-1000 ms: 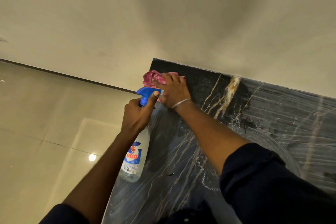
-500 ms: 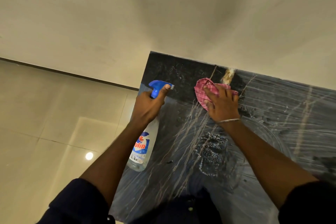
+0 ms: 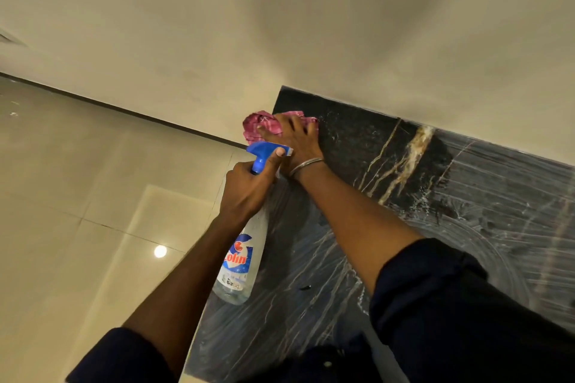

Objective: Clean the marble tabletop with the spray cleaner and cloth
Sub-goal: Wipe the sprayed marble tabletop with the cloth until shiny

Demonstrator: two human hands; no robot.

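Note:
A black marble tabletop [image 3: 466, 227] with gold and white veins runs along the wall, streaked with wet wipe marks. My right hand [image 3: 295, 140] presses a pink checked cloth [image 3: 258, 127] onto the tabletop's far left corner, fingers spread flat over it; part of the cloth hangs past the edge. My left hand [image 3: 249, 193] grips the neck of a clear spray bottle [image 3: 241, 261] with a blue trigger head [image 3: 264, 152], thumb lying on the trigger head. The bottle hangs over the tabletop's left edge.
A plain beige wall [image 3: 311, 25] rises behind the tabletop. To the left lies a glossy tiled floor [image 3: 77, 196] with a ceiling light's reflection. A small dark speck [image 3: 305, 287] sits on the marble near the bottle's base.
My right hand slid the cloth left from the gold vein area back to the far left corner. The left hand with the bottle stayed by the left edge.

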